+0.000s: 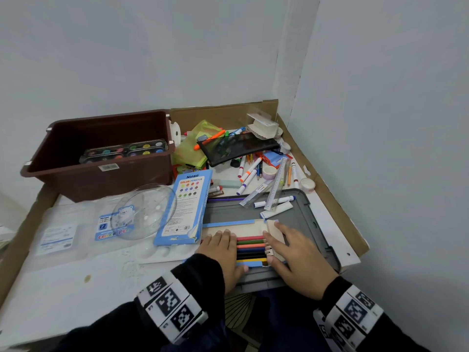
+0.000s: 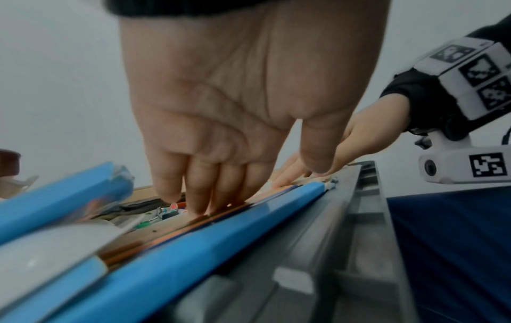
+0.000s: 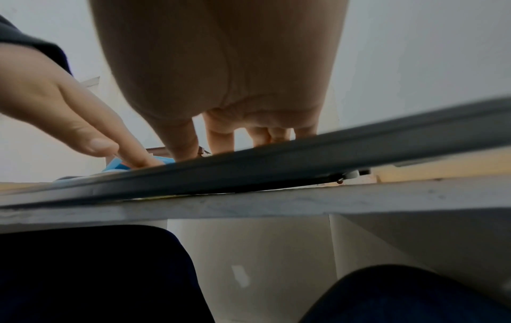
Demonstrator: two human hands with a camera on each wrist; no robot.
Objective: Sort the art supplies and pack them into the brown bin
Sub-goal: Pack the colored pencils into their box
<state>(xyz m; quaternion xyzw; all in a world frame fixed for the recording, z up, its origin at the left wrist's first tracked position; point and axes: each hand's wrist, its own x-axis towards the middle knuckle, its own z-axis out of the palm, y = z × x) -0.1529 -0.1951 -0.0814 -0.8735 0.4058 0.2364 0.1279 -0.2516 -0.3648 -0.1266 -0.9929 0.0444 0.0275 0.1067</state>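
We are in the sorting step: the colored pencils (image 1: pixel 251 247) lie side by side in their opened blue tray (image 1: pixel 250 263), which sits on a gray lid (image 1: pixel 299 217) at the near edge of the desk (image 1: pixel 76 275). Our left hand (image 1: pixel 223 252) lies flat on the blunt ends of the pencils, fingers (image 2: pixel 199 196) straight and close together, pressing down and gripping nothing. Our right hand (image 1: pixel 294 252) lies open at the sharpened ends, fingers spread a little and touching the tips and the beige flap (image 1: pixel 275 231) of the tray. Next, we judge, the row must be squared up, the flap folded over, and the tray slid back into the blue pencil box (image 1: pixel 184 212) just to the left. The brown bin (image 1: pixel 101 153) stands at the far left, well apart, with a paint set (image 1: pixel 124 149) inside. Markers, rulers and tape rolls lie loose beyond the lid.
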